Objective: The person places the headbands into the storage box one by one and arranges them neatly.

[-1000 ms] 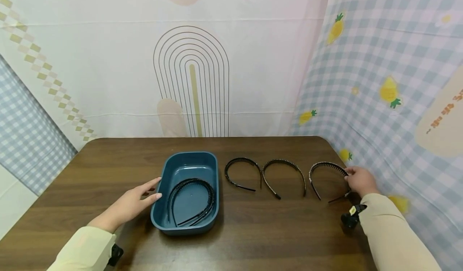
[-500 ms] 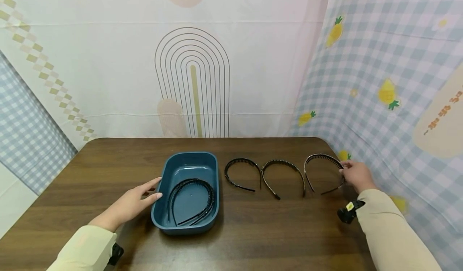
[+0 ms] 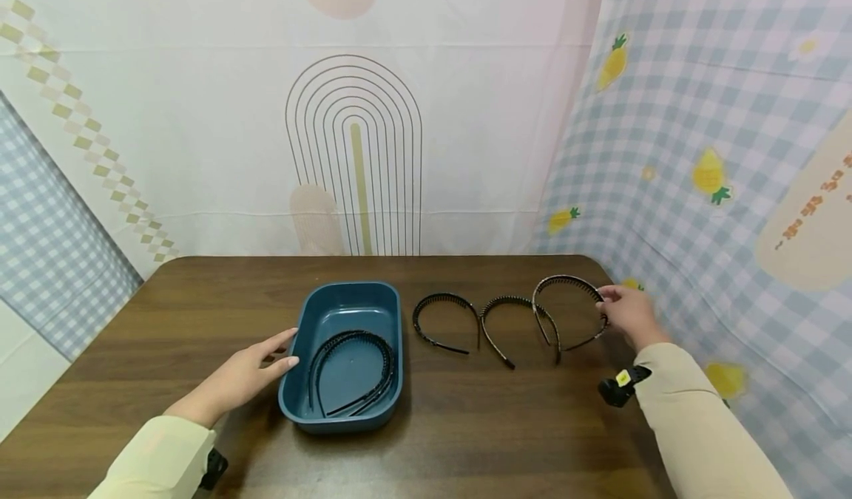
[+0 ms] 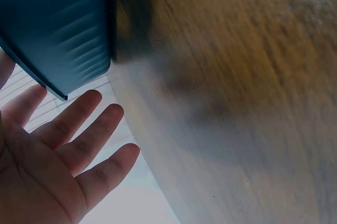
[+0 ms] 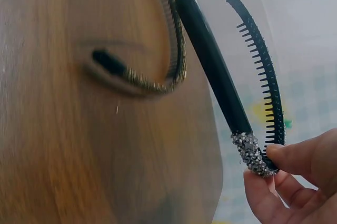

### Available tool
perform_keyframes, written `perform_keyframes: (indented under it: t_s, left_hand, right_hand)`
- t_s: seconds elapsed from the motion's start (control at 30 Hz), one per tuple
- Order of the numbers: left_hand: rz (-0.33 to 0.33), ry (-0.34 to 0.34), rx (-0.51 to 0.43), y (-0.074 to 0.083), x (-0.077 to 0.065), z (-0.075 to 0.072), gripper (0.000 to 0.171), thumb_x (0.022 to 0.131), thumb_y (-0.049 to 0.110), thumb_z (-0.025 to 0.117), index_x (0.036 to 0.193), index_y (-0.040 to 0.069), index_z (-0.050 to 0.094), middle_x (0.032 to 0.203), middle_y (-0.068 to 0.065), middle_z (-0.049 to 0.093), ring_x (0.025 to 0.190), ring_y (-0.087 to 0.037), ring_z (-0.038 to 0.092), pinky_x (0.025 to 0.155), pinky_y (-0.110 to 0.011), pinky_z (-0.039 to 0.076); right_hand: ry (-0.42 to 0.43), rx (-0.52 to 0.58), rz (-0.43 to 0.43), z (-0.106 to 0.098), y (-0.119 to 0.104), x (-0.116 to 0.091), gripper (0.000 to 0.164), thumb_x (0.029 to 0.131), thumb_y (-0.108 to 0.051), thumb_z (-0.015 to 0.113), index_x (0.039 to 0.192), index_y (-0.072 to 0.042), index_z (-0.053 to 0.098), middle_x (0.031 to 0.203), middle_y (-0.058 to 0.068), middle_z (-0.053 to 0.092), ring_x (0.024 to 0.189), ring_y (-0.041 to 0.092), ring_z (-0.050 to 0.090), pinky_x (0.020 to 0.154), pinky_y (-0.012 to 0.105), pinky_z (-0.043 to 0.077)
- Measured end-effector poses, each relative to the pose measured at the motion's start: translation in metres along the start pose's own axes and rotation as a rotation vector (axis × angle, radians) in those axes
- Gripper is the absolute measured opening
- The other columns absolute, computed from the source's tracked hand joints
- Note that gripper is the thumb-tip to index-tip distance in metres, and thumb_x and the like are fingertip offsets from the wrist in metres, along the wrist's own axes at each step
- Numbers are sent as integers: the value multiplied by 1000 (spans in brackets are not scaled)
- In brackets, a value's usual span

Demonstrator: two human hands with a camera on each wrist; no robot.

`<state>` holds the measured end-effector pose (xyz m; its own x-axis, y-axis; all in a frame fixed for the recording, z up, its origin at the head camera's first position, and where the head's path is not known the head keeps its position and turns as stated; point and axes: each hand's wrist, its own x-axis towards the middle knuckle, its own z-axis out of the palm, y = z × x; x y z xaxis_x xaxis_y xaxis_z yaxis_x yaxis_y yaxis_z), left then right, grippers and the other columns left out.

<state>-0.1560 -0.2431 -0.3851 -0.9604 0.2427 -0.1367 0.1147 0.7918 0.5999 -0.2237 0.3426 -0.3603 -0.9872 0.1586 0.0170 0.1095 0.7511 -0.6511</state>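
Observation:
My right hand (image 3: 629, 312) pinches a black toothed headband (image 5: 274, 97) by one side, between thumb and fingers. Silvery glitter covers the band where the fingertips grip it. Held up off the table, it overlaps a gold-trimmed headband (image 3: 489, 336) in the head view. A third headband (image 3: 435, 343) lies left of that one. At the left rim of a blue plastic basin (image 3: 346, 423), my left hand (image 3: 233, 381) has its fingers extended, with fingertips right at the edge. Several black headbands (image 3: 359, 395) lie together inside the basin.
The brown wooden table (image 3: 492, 440) has rounded back corners. Behind it hangs a white patterned cloth (image 3: 479, 137), and a blue checked cloth (image 3: 665, 225) hangs close along the right side, near my right forearm.
My right hand has lifted the headband and carried it left and away from me, toward the two lying on the table. The left hand and the basin have stayed put.

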Motion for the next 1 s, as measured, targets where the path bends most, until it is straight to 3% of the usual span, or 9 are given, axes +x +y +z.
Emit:
perform_keyframes:
  t_s: [0.23, 0.37, 0.5, 0.73, 0.87, 1.0]
  left_hand:
    - [-2, 5, 6, 1, 1, 0, 71, 97, 47, 53, 151, 7, 31, 135, -25, 52, 121, -41, 52, 96, -60, 42]
    - [3, 7, 15, 1, 1, 0, 71, 97, 47, 53, 151, 7, 31, 134, -25, 53, 119, -42, 53, 95, -61, 43]
    - [-2, 6, 16, 1, 2, 0, 71, 97, 46, 53, 151, 7, 31, 134, -25, 53, 120, -41, 53, 95, -60, 43]
    - [10, 8, 19, 1, 2, 0, 70, 97, 46, 53, 151, 6, 32, 133, -26, 53, 119, -41, 54, 94, -60, 43]
    - [-1, 2, 16, 2, 0, -1, 70, 98, 45, 53, 151, 7, 31, 134, -26, 53, 119, -42, 53, 94, -60, 43]
    - [-10, 2, 10, 2, 0, -1, 70, 97, 45, 53, 152, 7, 30, 135, -26, 52, 120, -42, 53, 95, -60, 43]
  right_hand:
    - [-26, 63, 33, 11, -18, -1, 38, 96, -6, 53, 130, 13, 49, 123, 33, 50, 110, 42, 51, 72, 35, 52]
    - [-34, 161, 49, 18, -25, -1, 39, 96, -4, 54, 130, 13, 48, 117, 29, 51, 90, 29, 58, 61, 30, 55]
    - [-54, 222, 56, 27, -33, -1, 39, 96, -3, 53, 131, 12, 47, 114, 24, 50, 77, 15, 54, 58, 28, 54]
    - [-63, 277, 63, 40, -49, -2, 37, 96, -1, 53, 131, 11, 49, 110, 19, 51, 64, 8, 49, 55, 25, 52]
    - [-69, 301, 64, 48, -59, -2, 37, 96, -1, 53, 131, 10, 49, 110, 19, 50, 66, 10, 51, 58, 28, 54]
    - [-84, 331, 72, 58, -69, -1, 38, 97, -2, 53, 133, 7, 49, 118, 22, 49, 85, 20, 56, 61, 30, 55]
